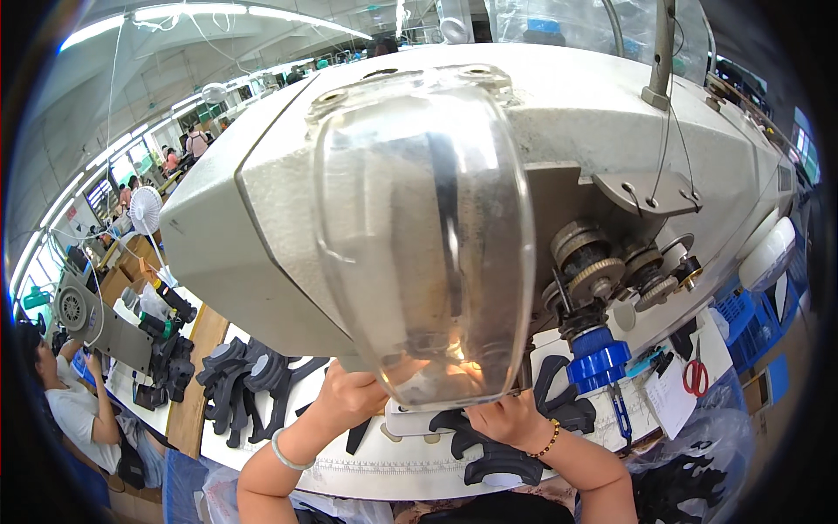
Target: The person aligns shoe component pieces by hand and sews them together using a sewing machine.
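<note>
A white industrial sewing machine point(218, 210) fills the middle of the view, a clear plastic shield point(428, 236) hanging in front of its needle area. My left hand point(349, 395) is closed at the shield's lower left edge, its fingertips blurred behind the plastic. What it pinches cannot be made out. On the other side of the needle area, my right hand point(508, 419) has its fingers curled on a black padded piece point(454, 428) lying on the white machine bed. Another black piece point(502, 465) lies just below that hand. Glare on the shield hides the needle and the stitching spot.
Black shaped pieces point(253, 380) are piled left of my hands. At the right are a blue thread holder point(598, 360), red-handled scissors point(696, 377) and paper point(668, 397). A person point(83, 410) works at a neighbouring machine at far left. Black pieces point(681, 485) lie in plastic at lower right.
</note>
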A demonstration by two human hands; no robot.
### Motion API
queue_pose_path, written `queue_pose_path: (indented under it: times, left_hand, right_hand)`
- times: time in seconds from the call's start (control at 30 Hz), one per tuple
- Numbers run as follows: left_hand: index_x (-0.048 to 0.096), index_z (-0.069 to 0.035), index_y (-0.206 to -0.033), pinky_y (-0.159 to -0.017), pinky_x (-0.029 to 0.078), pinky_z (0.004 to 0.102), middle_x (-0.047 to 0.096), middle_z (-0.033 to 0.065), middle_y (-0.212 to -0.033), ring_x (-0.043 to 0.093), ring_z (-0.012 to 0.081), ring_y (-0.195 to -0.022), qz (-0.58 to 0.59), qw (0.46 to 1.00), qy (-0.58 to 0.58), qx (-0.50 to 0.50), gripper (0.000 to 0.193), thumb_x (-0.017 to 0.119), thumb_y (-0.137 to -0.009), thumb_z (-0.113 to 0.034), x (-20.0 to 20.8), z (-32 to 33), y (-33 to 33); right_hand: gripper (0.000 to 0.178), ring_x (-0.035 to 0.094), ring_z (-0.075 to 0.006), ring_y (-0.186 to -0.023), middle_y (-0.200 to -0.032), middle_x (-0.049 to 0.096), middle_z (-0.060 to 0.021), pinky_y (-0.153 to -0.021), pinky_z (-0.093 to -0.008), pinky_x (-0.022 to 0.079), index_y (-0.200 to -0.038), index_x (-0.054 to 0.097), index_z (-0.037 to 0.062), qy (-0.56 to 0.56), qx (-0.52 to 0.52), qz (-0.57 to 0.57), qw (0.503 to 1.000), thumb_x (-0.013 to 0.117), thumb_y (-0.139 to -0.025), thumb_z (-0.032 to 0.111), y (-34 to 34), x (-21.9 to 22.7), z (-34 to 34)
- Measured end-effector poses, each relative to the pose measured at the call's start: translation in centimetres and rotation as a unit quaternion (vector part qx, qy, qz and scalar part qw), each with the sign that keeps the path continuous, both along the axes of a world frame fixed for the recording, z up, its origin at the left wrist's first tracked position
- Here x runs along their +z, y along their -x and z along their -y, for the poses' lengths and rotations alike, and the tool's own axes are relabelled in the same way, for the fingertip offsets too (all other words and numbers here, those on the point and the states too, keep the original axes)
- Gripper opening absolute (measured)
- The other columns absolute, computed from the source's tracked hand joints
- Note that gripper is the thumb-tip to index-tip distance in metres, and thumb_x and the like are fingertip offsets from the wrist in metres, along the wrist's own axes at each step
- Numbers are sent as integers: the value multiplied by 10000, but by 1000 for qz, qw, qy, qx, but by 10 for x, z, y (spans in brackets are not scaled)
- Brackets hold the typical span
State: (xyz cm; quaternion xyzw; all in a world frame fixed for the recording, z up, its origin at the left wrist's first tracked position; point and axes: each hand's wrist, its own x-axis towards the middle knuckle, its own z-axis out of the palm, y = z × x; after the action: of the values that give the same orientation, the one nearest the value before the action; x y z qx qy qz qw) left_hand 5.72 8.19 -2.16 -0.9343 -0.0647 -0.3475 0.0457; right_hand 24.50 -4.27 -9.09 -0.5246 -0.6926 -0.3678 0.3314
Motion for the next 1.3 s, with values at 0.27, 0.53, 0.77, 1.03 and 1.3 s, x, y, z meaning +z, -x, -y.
queue_pose_path:
  times: [0.27, 0.53, 0.77, 1.03, 1.3]
  left_hand:
    - [725, -161, -932, -666, 509, 354, 654, 10, -888, 638, 196, -790, 93, 993, 64, -25, 305, 752, -628, -146, -31, -31, -2]
    - [647, -100, -843, -728, 482, 363, 629, 52, -845, 598, 232, -796, -88, 994, -55, -19, 190, 732, -677, -137, -70, -72, 31]
    - [655, -51, -916, -743, 486, 345, 634, 49, -899, 602, 226, -798, 16, 998, 62, 19, 208, 690, -711, -64, -40, -44, 7]
    - [695, -73, -866, -763, 503, 361, 656, 93, -945, 627, 280, -873, 42, 999, 4, 16, 257, 675, -633, 34, -35, -33, -1]
    - [615, -17, -1081, -902, 466, 389, 621, 171, -1113, 568, 332, -1100, 135, 918, -58, 369, 376, 539, -742, 127, -33, -62, 114]
  right_hand:
    - [362, 480, -302, -1151, -1198, 585, -32, -966, -447, 423, -1090, 657, 83, 29, -3, -25, 999, 595, -734, 90, 8, -5, -3]
    - [390, 501, -293, -1132, -1241, 568, -7, -1003, -435, 395, -1122, 647, 89, 94, 36, -67, 993, 579, -738, 90, 13, -5, 2]
    - [105, 593, -226, -764, -909, 600, -121, -693, -335, 498, -863, 601, 52, 2, 32, -30, 999, 589, -763, 81, 12, 14, -2]
    - [226, 567, -190, -630, -876, 566, -54, -488, -291, 395, -867, 583, 83, -22, 46, -109, 993, 756, -724, 116, 10, 15, -2]
    - [485, 494, -335, -988, -1061, 544, -132, -842, -415, 390, -1070, 572, 59, 256, 49, -214, 941, 763, -694, 298, -13, 56, 64]
